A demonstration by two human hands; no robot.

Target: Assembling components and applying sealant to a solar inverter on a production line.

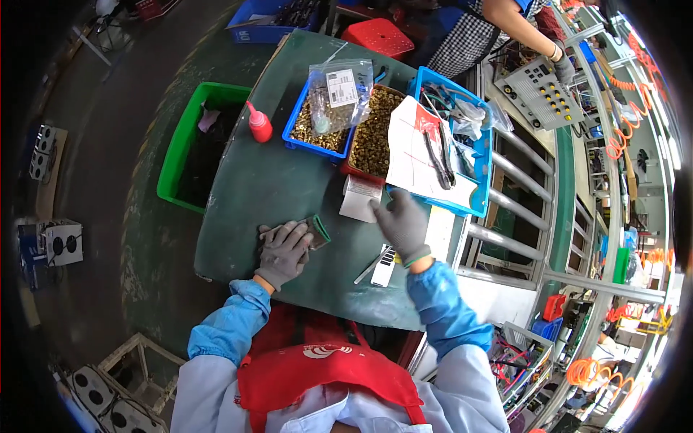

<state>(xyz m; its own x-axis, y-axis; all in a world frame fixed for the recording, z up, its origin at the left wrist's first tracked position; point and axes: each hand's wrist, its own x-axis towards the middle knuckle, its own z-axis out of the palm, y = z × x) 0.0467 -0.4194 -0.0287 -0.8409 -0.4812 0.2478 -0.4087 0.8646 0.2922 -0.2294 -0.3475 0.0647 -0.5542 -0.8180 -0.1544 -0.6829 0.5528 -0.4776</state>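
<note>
My left hand (284,252), in a grey work glove, is closed over a loose grey glove (317,232) with a green cuff edge, pressed on the green tabletop. Most of that loose glove is hidden beneath it. My right hand (404,227), gloved too, hovers with thumb and forefinger apart beside a pale paper-covered block (360,199); whether it touches the block I cannot tell. Just below the right hand lie a white label card (384,267) and a thin metal strip (369,266).
Brass fittings fill a blue bin (315,148) and a red bin (368,137); a plastic bag (339,97) covers part. Pliers (437,155) rest on paper across a light-blue tray (485,173). A red bottle (259,123) stands left, a green crate (175,159) beside the table. Another person works beyond.
</note>
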